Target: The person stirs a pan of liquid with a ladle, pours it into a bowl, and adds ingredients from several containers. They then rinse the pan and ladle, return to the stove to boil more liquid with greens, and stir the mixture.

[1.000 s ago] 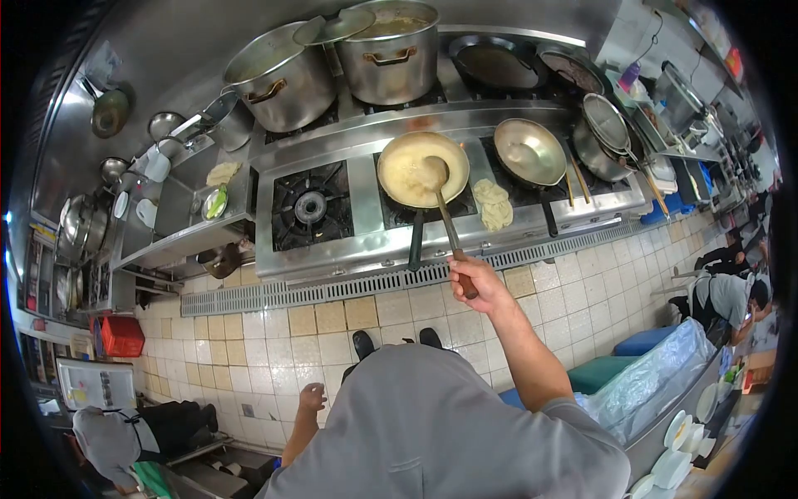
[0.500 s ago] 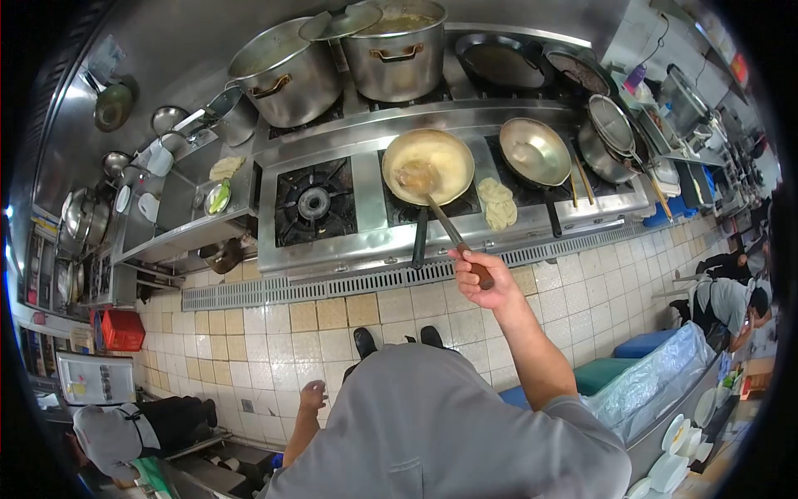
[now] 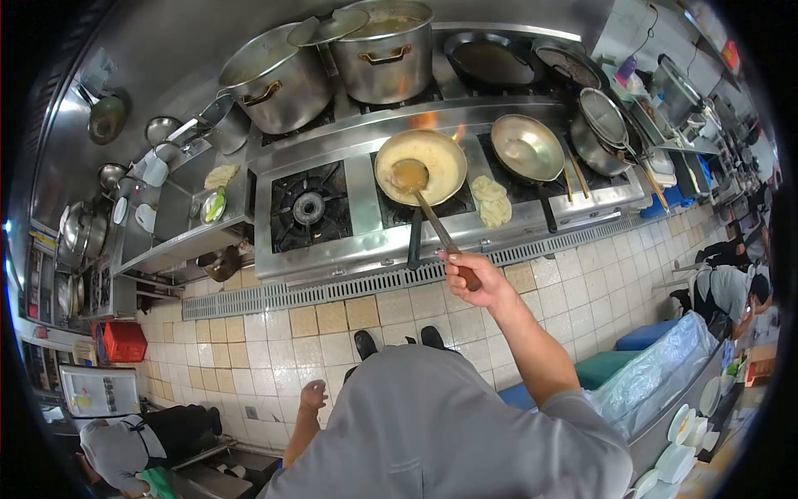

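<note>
My right hand [image 3: 475, 281] is closed round the brown wooden handle of a ladle [image 3: 435, 220]. The ladle's bowl rests in a frying pan [image 3: 450, 193] of pale yellow, creamy liquid and looks filled with it. This pan sits on a stove burner, its black handle towards me. Flames [image 3: 425, 121] show behind its far rim. Down by my side hangs my left hand [image 3: 312, 395], empty, its fingers loosely apart. A crumpled pale cloth [image 3: 491, 202] lies just right of the pan, and a second frying pan [image 3: 527, 150] stands beyond it.
Two large stockpots [image 3: 278, 79] stand on the back burners, a lid [image 3: 327, 28] across them. Further right are a dark wok [image 3: 492, 62] and a strainer [image 3: 603, 118] over a pot. A floor grate [image 3: 332, 290] runs along the stove. Co-workers [image 3: 125, 445] are at both sides.
The ladle's bowl has shifted left in the pan and now shows full of liquid. Flames have appeared behind the pan. My right hand has moved slightly left; my left hand stays put.
</note>
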The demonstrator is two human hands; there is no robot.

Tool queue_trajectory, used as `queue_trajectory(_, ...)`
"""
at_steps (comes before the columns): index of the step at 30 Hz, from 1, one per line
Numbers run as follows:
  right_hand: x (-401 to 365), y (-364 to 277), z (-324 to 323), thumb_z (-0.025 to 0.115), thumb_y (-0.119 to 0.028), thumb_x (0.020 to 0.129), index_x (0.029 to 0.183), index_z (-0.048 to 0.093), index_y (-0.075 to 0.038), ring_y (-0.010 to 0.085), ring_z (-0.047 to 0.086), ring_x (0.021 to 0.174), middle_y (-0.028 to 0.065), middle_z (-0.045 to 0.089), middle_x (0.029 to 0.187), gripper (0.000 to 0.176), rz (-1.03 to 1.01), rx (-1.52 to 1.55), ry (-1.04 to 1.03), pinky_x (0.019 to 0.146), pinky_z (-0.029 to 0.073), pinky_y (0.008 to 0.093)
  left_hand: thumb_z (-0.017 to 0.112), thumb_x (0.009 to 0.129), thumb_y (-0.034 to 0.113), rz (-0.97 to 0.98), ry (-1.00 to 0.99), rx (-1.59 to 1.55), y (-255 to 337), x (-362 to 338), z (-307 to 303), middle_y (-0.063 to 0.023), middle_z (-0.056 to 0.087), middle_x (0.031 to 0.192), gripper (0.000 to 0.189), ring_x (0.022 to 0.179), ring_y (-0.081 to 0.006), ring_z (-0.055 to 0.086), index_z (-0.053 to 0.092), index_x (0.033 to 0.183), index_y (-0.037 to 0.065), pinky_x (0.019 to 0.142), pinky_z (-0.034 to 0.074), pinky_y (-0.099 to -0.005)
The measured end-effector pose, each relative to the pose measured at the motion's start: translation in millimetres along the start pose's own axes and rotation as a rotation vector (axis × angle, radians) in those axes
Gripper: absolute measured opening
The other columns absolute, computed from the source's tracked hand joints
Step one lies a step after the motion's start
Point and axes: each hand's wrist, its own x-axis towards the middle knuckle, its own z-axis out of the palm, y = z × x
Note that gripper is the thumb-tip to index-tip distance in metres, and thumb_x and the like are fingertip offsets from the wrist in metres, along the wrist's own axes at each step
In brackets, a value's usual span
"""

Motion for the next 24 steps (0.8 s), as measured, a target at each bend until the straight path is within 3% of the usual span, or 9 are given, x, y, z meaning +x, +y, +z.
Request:
queue_trajectory(6, 2, 1, 7, 0.062, -0.017, 0.094, 0.112, 0.056, -0.008, 0.0108, 0.049, 0.058, -0.0008, 0.054, 0.074, 0.020, 0.002, -0.045, -0.007, 0.047, 0.035, 0.0257, 0.065, 0.092, 0.036, -0.018, 0.015, -0.032, 6, -6, -5, -0.0074, 0.064, 0.098, 0.037, 0.077, -0.0244, 0.066, 0.063, 0.120, 0.011, 0.060, 0.052, -0.0407)
queue_trajectory(8, 6, -2, 4, 0.062, -0.017, 0.095, 0.111, 0.057, -0.008, 0.0106, 0.049, 0.058, -0.0012, 0.054, 0.075, 0.020, 0.017, 0.120, -0.058, 0.047, 0.036, 0.0256, 0.066, 0.092, 0.036, -0.016, 0.020, -0.030, 10, -6, -4, -0.0075, 0.064, 0.098, 0.038, 0.077, -0.0245, 0.066, 0.063, 0.120, 0.011, 0.060, 0.052, -0.0409)
queue_trajectory(19, 15, 8, 1, 0.061, -0.017, 0.095, 0.112, 0.057, -0.010, 0.0100, 0.050, 0.060, -0.0019, 0.053, 0.076, 0.019, -0.011, -0.053, -0.026, 0.047, 0.036, 0.0252, 0.066, 0.090, 0.038, -0.008, -0.020, -0.002, 12, 2, -2, -0.0079, 0.064, 0.100, 0.042, 0.080, -0.0257, 0.068, 0.063, 0.122, 0.011, 0.062, 0.054, -0.0420)
queue_trajectory(22, 12, 3, -5, 0.061, -0.017, 0.095, 0.112, 0.057, -0.010, 0.0102, 0.050, 0.059, -0.0016, 0.053, 0.076, 0.019, 0.002, 0.100, -0.120, 0.047, 0.036, 0.0249, 0.067, 0.090, 0.038, 0.002, -0.005, -0.030, 23, 5, -7, -0.0079, 0.065, 0.101, 0.042, 0.080, -0.0251, 0.068, 0.063, 0.122, 0.011, 0.061, 0.053, -0.0406)
queue_trajectory(24, 9, 8, -5, 0.061, -0.017, 0.096, 0.113, 0.055, -0.010, 0.0109, 0.050, 0.059, -0.0009, 0.054, 0.076, 0.019, -0.008, 0.043, -0.077, 0.047, 0.036, 0.0256, 0.067, 0.090, 0.038, -0.003, -0.013, -0.046, 16, 4, -5, -0.0078, 0.065, 0.100, 0.043, 0.080, -0.0249, 0.068, 0.063, 0.123, 0.011, 0.061, 0.053, -0.0399)
